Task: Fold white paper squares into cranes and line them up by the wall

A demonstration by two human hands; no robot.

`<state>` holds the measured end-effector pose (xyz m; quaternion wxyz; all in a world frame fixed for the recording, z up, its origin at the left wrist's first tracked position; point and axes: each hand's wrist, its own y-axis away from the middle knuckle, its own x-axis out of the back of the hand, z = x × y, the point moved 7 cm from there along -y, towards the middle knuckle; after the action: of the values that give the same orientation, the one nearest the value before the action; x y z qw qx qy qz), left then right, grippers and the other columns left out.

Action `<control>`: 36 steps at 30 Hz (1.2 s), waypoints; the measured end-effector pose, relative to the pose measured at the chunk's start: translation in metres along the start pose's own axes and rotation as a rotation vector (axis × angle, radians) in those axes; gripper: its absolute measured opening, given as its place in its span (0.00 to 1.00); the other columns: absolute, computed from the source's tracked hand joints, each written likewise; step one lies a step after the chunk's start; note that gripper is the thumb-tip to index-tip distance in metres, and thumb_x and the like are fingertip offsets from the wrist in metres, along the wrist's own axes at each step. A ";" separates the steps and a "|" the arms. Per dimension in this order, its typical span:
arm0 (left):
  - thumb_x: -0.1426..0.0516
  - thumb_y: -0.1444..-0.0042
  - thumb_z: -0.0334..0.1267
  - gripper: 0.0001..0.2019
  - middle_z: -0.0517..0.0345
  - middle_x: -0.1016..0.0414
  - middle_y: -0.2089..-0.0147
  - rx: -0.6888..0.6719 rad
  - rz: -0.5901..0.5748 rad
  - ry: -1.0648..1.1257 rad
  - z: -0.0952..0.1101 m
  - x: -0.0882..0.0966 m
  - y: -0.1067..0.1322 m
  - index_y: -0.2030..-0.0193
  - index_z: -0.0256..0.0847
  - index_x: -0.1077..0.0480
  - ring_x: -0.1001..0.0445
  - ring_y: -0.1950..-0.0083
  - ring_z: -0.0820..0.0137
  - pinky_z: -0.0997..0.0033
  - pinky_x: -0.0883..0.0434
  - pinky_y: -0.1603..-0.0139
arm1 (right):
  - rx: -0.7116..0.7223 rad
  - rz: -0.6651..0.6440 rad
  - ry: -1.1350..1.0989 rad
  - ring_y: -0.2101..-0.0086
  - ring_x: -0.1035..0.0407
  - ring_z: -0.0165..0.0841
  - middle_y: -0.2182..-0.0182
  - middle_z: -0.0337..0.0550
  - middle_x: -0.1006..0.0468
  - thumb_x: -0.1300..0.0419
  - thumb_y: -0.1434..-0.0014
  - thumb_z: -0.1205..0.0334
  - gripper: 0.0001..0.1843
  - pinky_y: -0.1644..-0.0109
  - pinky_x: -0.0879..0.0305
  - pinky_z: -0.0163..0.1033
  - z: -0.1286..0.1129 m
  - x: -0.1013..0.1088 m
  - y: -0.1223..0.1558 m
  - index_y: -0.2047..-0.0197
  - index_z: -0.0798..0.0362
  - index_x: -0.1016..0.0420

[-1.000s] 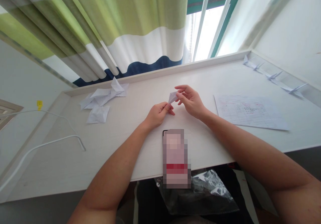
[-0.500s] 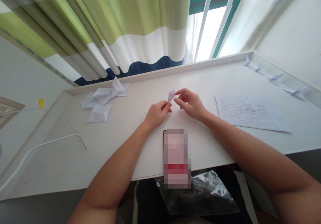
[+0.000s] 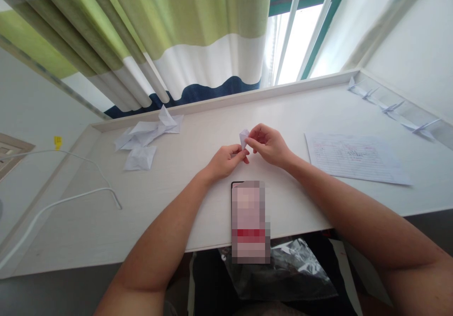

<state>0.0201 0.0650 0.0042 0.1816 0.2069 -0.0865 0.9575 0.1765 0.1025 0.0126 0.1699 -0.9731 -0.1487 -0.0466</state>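
Observation:
A small folded piece of white paper (image 3: 243, 137) is held just above the white desk (image 3: 177, 193) between both hands. My left hand (image 3: 226, 159) pinches its lower end with thumb and fingers closed. My right hand (image 3: 269, 144) pinches its upper right side, fingers curled together. Most of the paper is hidden by my fingertips. A phone (image 3: 248, 220) lies flat on the desk just in front of my hands, overhanging the near edge.
A heap of folded white papers (image 3: 146, 137) lies at the back left. A lined written sheet (image 3: 356, 158) lies to the right. Several small folded paper cranes (image 3: 392, 108) line the right wall edge. A white cable (image 3: 71, 198) curves across the left. A clear plastic bag (image 3: 283, 273) sits below the desk.
My right hand has closed in from spread fingers to a pinch on the paper. The paper has turned more upright and both hands have drawn together.

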 end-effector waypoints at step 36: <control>0.60 0.27 0.75 0.45 0.42 0.13 0.48 -0.055 -0.064 0.197 0.013 0.003 -0.002 0.69 0.40 0.18 0.19 0.39 0.53 0.52 0.30 0.25 | -0.011 -0.218 -0.158 0.72 0.28 0.29 0.74 0.36 0.20 0.32 0.35 0.58 0.09 0.66 0.28 0.39 -0.002 -0.020 0.005 0.57 0.51 0.11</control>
<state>0.0231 0.0648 0.0174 0.2253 0.1092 -0.0876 0.9642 0.1592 0.0915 0.0100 0.1463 -0.9527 -0.2660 0.0113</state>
